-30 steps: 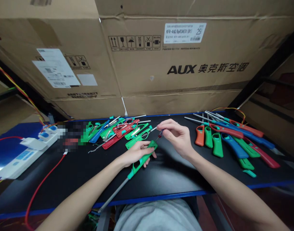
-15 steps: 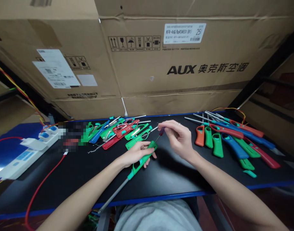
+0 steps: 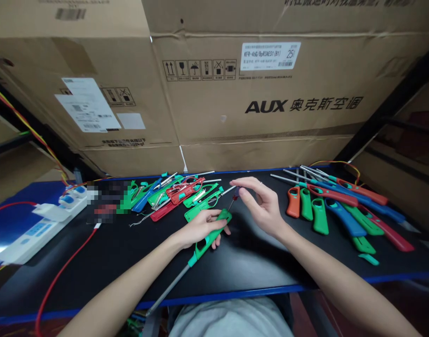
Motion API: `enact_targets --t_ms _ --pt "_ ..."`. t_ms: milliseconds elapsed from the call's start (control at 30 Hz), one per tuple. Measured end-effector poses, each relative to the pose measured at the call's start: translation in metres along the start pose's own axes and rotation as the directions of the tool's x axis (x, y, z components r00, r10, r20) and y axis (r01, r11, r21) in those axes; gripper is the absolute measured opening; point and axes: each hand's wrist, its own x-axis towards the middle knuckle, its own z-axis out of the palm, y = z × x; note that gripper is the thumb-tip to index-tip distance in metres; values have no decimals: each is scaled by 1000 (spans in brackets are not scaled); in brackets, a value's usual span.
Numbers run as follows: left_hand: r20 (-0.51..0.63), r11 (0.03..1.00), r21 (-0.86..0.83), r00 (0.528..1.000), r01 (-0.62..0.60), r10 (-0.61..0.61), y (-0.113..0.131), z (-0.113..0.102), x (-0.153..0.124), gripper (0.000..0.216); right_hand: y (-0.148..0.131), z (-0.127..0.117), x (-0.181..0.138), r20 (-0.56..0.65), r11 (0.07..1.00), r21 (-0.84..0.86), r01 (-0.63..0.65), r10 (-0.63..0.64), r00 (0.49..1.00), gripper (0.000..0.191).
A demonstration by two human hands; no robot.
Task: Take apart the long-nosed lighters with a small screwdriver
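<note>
My left hand [image 3: 199,228] is closed around a green long-nosed lighter [image 3: 210,236] that lies on the black table [image 3: 105,248], its metal tube pointing back toward me over the front edge. My right hand [image 3: 261,203] pinches a small screwdriver [image 3: 234,196] with a dark red and blue handle. Its thin tip comes down to the top end of the green lighter body. A ring shows on one finger of the right hand.
A heap of opened green, red and blue lighter shells [image 3: 175,194] lies behind the left hand. A row of assembled lighters [image 3: 340,210] spreads out on the right. A white power strip [image 3: 35,229] with a red cable [image 3: 65,269] lies at left. Large cardboard boxes [image 3: 256,93] wall off the back.
My right hand has turned a little on the screwdriver, the fingers shifting round its handle. The left hand and the green lighter stay in place. The view has tipped slightly downward.
</note>
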Motion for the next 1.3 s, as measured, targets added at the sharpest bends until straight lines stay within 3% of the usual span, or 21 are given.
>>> enact_targets --t_ms 133,300,433,533,700,833,967,1167,1300 --pt "10 1000 6 1000 10 -10 -1 -1 0 45 0 0 -1 -84 999 -35 3 -6 996 17" --pt "9 1000 -1 1000 6 -6 0 -1 0 46 2 -1 -1 -53 1000 2 -5 5 999 19" --pt "9 1000 -1 1000 12 -12 0 0 0 46 2 1 -3 -101 1000 1 24 -24 995 15" --pt "6 1000 -5 1000 18 -18 0 0 1 47 0 2 -4 -65 1000 3 -18 18 998 22" --pt "3 1000 1 1000 18 -18 0 0 0 47 -1 0 -3 -94 1000 -15 17 -19 995 15" --pt "-1 1000 2 1000 25 -25 0 0 0 49 -1 -1 -2 -26 999 40 -31 32 999 22" --pt "6 1000 13 1000 23 -23 -1 -1 1 50 -4 -1 0 -54 999 -1 47 -47 997 13" --pt "3 1000 10 1000 28 -28 -3 -2 2 49 -8 1 -2 15 996 -47 74 -74 997 23" --pt "1 1000 9 1000 23 -23 -1 -1 1 50 -7 2 -1 -33 993 -60 103 -106 994 16"
